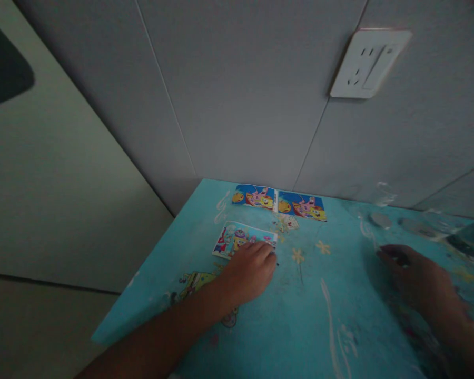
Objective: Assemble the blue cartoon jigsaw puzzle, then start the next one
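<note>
My left hand rests on the right end of a cartoon picture card lying on the blue table. Its fingers are curled together over the card's edge, and the fingertips are partly hidden. At the right, my right hand is a little blurred, with thumb and forefinger brought together in a pinch. Anything between those fingertips is too small to make out. Two blue cartoon cards, a left one and a right one, lie side by side behind the held card.
The patterned blue table top meets a grey panelled wall with a white socket. Clear, blurry plastic containers and a grey disc lie at the back right. A pale panel stands left.
</note>
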`<state>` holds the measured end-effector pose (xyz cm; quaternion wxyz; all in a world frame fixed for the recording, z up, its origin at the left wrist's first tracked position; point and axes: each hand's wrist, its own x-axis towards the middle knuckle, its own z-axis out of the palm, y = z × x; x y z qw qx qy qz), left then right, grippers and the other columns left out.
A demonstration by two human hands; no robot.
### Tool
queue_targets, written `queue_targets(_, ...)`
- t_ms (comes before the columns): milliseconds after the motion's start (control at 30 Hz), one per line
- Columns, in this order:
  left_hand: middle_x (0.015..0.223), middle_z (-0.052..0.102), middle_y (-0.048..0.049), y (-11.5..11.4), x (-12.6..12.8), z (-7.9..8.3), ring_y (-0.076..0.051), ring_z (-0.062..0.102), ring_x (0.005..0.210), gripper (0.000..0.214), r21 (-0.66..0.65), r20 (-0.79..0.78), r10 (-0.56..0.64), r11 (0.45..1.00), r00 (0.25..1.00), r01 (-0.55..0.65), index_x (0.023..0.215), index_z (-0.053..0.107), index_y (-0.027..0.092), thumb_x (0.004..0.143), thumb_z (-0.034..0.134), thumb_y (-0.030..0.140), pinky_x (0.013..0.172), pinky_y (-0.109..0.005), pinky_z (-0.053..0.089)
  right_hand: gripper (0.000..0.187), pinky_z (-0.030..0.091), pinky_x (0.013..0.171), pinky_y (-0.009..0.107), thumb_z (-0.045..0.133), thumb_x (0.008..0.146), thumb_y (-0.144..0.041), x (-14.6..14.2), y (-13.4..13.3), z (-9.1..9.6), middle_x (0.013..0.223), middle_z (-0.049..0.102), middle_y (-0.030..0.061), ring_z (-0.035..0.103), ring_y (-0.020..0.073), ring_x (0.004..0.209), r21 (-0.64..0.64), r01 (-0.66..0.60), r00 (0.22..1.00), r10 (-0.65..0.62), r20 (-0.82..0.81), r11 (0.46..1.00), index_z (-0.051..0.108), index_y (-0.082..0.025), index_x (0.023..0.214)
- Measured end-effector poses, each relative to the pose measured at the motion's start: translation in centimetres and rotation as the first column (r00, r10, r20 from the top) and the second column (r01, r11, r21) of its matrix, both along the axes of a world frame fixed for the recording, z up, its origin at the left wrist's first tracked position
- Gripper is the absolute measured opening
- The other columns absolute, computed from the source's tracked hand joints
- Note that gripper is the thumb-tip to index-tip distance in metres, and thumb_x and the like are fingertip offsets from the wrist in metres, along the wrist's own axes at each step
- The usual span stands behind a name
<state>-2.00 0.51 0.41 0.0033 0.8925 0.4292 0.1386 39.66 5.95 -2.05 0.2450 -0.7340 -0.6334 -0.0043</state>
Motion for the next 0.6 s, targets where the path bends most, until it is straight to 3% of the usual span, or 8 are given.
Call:
queue_targets(67, 0.116, 0.064, -0.0097, 0.0, 0.0, 0.0, -0.024, 0.058, 0.116, 0.018, -0.005, 0.003, -0.006, 1.000, 1.000, 0.006, 0.111, 0.062, 0.015, 0.098, 0.051, 0.019, 0.105, -0.045, 0.047, 0.039, 0.055, 0.070, 0.045, 0.065, 0.083, -0.048, -3.5, -1.2, 1.2, 0.093, 0.078, 0.0131, 0.073, 0.0313, 0.079, -0.065, -0.108, 0.982, 0.096, -0.164, 0.992, 0.075, -0.025, 0.112)
queue_targets(167, 0.118, 0.064, -0.0101, 0.0, -0.1, 0.0, -0.024, 0.058, 0.117, 0.020, -0.011, 0.015, -0.017, 1.000, 1.000, 0.017, 0.112, 0.062, 0.016, 0.099, 0.049, 0.019, 0.106, -0.046, 0.047, 0.040, 0.057, 0.085, 0.044, 0.065, 0.085, -0.049, -8.9, -3.0, 3.0, 0.098, 0.079, 0.0087, 0.074, 0.0287, 0.088, -0.097, -0.299, 0.861, 0.225, -0.455, 0.949, 0.075, -0.022, 0.113)
queue_targets(267, 0.118, 0.064, -0.0103, 0.1, -0.2, -0.1, -0.025, 0.059, 0.117, 0.020, -0.013, 0.029, -0.019, 1.000, 0.999, 0.019, 0.112, 0.063, 0.016, 0.098, 0.049, 0.019, 0.106, -0.048, 0.047, 0.045, 0.058, 0.087, 0.043, 0.067, 0.085, -0.050, -12.3, -4.0, 3.9, 0.096, 0.079, 0.0084, 0.075, 0.0270, 0.089, -0.138, -0.405, 0.681, 0.198, -0.705, 0.904, 0.074, -0.019, 0.115)
queue_targets(333, 0.118, 0.065, -0.0105, 0.2, -0.2, -0.1, -0.026, 0.059, 0.117, 0.021, -0.002, 0.030, -0.024, 1.000, 0.999, 0.024, 0.112, 0.064, 0.016, 0.098, 0.049, 0.018, 0.106, -0.050, 0.047, 0.048, 0.059, 0.086, 0.043, 0.069, 0.083, -0.050, -13.0, -4.3, 4.0, 0.096, 0.079, 0.0085, 0.075, 0.0261, 0.088, -0.150, -0.442, 0.614, 0.177, -0.769, 0.884, 0.073, -0.017, 0.118)
queue_targets(400, 0.118, 0.065, -0.0103, 0.3, -0.3, -0.2, -0.026, 0.060, 0.116, 0.021, 0.013, 0.019, -0.031, 0.999, 0.999, 0.031, 0.113, 0.064, 0.016, 0.098, 0.048, 0.018, 0.107, -0.050, 0.047, 0.049, 0.059, 0.084, 0.042, 0.070, 0.084, -0.048, -12.9, -4.4, 3.9, 0.097, 0.079, 0.0082, 0.075, 0.0252, 0.088, -0.146, -0.458, 0.614, 0.193, -0.765, 0.877, 0.072, -0.017, 0.121)
queue_targets(600, 0.121, 0.065, -0.0107, 0.5, -0.6, -1.0, -0.025, 0.061, 0.115, 0.025, 0.070, 0.014, -0.057, 0.996, 0.998, 0.056, 0.116, 0.065, 0.017, 0.098, 0.047, 0.019, 0.104, -0.049, 0.051, 0.031, 0.054, 0.075, 0.033, 0.060, 0.093, -0.032, -12.5, -4.8, 3.4, 0.093, 0.076, 0.0062, 0.068, 0.0194, 0.079, -0.093, -0.512, 0.786, 0.421, -0.453, 0.854, 0.074, -0.020, 0.118)
